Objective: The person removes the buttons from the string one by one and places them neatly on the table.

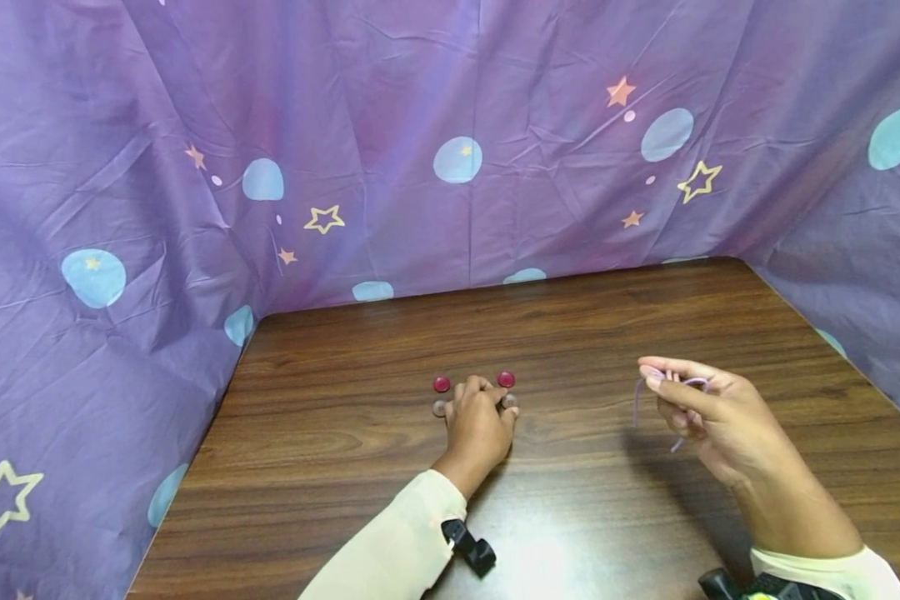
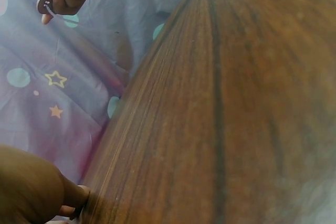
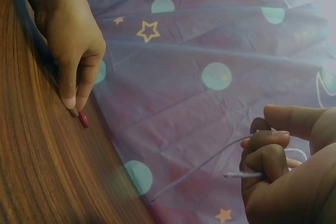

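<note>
My left hand is low over the table, its thumb and index finger around a grey-brown button. Two red buttons, one on the left and one on the right, lie just beyond the fingers. Another grey-brown button lies left of the hand, which may cover more. Raised above the table at the right, my right hand pinches a dark button between thumb and fingertips. A thin light-purple cord passes through that hand, and its ends hang loose.
The wood-grain table stretches under both hands. A purple cloth with stars and blue dots hangs along its back and sides. A black wrist strap sits on the left sleeve.
</note>
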`<action>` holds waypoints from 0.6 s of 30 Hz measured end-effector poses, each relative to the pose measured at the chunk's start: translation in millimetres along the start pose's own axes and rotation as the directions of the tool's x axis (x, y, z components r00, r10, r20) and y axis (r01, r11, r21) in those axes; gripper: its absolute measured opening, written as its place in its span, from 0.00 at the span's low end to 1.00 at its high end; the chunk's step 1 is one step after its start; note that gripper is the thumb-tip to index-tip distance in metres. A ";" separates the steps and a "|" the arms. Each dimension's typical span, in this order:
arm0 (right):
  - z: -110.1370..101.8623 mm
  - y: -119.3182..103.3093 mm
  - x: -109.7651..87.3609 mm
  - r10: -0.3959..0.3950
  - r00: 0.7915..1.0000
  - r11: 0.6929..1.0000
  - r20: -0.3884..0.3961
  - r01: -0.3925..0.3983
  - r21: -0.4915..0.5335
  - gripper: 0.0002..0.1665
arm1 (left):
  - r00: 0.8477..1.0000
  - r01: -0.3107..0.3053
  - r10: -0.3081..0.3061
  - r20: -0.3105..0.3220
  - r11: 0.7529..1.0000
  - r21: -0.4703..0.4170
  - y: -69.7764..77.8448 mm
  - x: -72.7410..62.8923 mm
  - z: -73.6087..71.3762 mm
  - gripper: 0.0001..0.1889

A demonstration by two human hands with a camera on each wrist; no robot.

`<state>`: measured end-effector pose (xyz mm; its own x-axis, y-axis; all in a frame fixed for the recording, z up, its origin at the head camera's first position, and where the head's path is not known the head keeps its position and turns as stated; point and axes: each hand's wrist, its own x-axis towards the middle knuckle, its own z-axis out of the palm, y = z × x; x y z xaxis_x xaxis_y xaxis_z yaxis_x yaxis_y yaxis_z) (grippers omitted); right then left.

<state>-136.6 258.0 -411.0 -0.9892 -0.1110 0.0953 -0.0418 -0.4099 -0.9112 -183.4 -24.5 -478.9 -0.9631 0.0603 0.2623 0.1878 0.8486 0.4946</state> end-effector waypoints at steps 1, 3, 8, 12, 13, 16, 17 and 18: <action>0.1 0.1 0.0 0.002 1.000 1.000 -0.002 -0.002 -0.003 0.22 | 1.000 0.001 -0.001 0.001 1.000 0.001 0.0 0.0 0.0 0.18; 0.4 0.3 -0.1 0.004 1.000 1.000 -0.006 -0.004 -0.010 0.22 | 1.000 0.003 -0.003 0.001 1.000 0.001 0.1 0.2 0.1 0.18; 0.5 0.5 -0.2 0.008 1.000 1.000 0.000 -0.008 -0.016 0.22 | 1.000 -0.011 0.011 -0.023 1.000 0.005 -1.0 0.0 1.1 0.17; 0.2 0.3 0.2 0.007 1.000 1.000 0.014 -0.007 -0.007 0.23 | 0.998 -0.031 0.031 -0.049 1.000 0.005 -2.4 -0.1 2.0 0.17; 0.1 0.3 0.4 0.008 1.000 1.000 0.015 -0.007 -0.004 0.23 | 0.998 -0.032 0.032 -0.049 0.999 0.002 -2.6 0.1 2.2 0.17; 0.0 0.4 0.6 0.010 1.000 1.000 0.013 -0.010 -0.004 0.23 | 0.999 -0.030 0.030 -0.033 1.000 -0.004 -3.5 0.4 2.4 0.18; 0.0 0.5 0.6 0.008 1.000 1.000 0.012 -0.008 -0.007 0.23 | 0.999 -0.033 0.033 -0.028 0.999 -0.009 -3.9 0.3 2.3 0.19; 0.0 0.5 0.6 0.008 1.000 1.000 0.011 -0.007 -0.012 0.23 | 0.999 -0.036 0.036 -0.027 0.999 -0.011 -4.2 0.2 1.8 0.19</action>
<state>-137.3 257.8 -411.4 -0.9879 -0.1244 0.0930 -0.0361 -0.3983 -0.9166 -184.7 -27.1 -482.4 -0.9501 0.0767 0.3023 0.2249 0.8401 0.4937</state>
